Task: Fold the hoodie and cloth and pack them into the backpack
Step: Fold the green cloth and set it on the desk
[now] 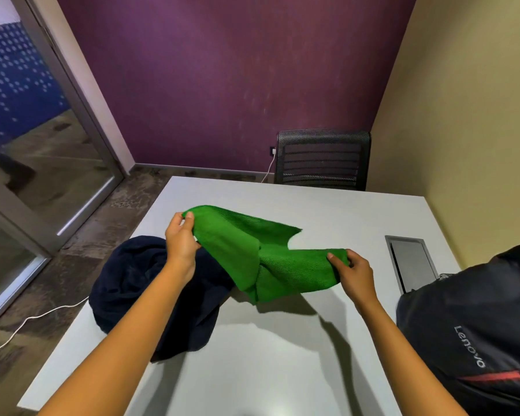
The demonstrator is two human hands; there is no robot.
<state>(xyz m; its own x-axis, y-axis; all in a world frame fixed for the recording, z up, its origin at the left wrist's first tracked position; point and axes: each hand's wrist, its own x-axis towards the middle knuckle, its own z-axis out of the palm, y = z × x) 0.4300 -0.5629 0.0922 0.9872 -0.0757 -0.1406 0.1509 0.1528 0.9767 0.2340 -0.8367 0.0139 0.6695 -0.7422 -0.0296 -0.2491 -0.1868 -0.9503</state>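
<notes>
A green cloth (252, 253) hangs crumpled in the air above the white table (282, 355). My left hand (180, 238) pinches its far left corner, and my right hand (353, 270) pinches its right edge. A dark navy hoodie (138, 292) lies bunched on the table's left side, partly under my left forearm and overhanging the edge. A black backpack (475, 331) with a red stripe and grey lettering stands at the right, cut off by the frame.
A grey cable hatch (410, 262) is set into the table near the backpack. A black mesh chair (321, 160) stands behind the far edge. A white cable (27, 321) runs over the floor at the left, beside a glass door.
</notes>
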